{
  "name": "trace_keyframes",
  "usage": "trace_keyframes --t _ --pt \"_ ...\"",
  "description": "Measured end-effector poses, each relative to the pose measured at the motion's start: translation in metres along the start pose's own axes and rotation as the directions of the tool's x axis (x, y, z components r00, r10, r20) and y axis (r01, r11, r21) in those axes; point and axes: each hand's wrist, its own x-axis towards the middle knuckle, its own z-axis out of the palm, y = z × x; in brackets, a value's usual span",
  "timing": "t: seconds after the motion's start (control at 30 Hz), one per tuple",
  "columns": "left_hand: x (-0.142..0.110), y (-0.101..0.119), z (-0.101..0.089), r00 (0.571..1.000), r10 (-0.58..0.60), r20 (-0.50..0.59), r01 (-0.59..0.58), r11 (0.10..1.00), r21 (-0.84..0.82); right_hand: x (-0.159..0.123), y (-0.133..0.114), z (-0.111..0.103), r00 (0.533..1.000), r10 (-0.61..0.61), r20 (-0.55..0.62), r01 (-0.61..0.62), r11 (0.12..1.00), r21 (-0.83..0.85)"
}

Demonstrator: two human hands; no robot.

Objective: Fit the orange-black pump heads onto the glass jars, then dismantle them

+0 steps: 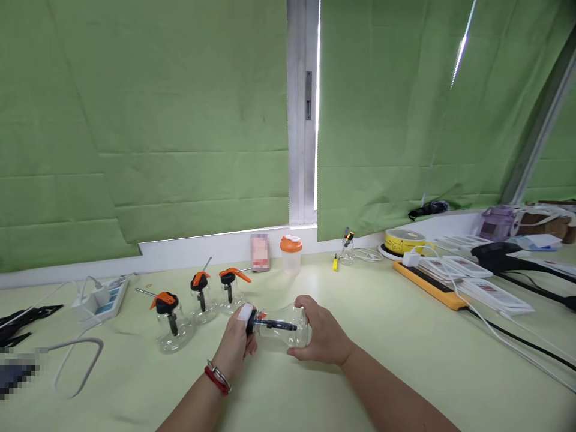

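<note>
A clear glass bottle (288,327) lies on its side between my two hands, just above the pale green table (382,336). My right hand (321,336) is wrapped round its wide base. My left hand (238,342), with a white bandage on one finger and a red bracelet at the wrist, pinches the black and orange spout cap (252,321) at the bottle's neck. A black tube runs inside the bottle. To the left stand three more clear bottles with orange and black caps (168,321) (201,297) (231,291), upright in a row.
A small orange-lidded jar (290,253) and a pink box (260,252) stand by the wall. A white power strip (99,298) and cables lie at the left. On the right are a yellow round tin (404,241), an orange power strip (427,282), stacked cards and black cables.
</note>
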Motion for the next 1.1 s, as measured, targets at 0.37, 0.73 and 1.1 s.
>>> trace_keyframes --t 0.37,0.73,1.1 --pt "-0.006 -0.004 0.007 0.998 0.05 0.048 -0.051 0.999 0.016 -0.002 0.009 -0.006 0.943 0.247 0.222 -0.318 0.864 0.391" --pt "-0.005 -0.009 0.008 0.996 0.048 0.072 -0.049 0.998 0.024 0.0 0.01 -0.005 0.865 0.29 0.41 -0.496 0.62 0.608" --pt "-0.004 -0.003 0.007 0.993 0.114 -0.011 -0.112 0.988 0.104 -0.002 0.005 -0.001 0.924 0.254 0.285 -0.374 0.748 0.548"
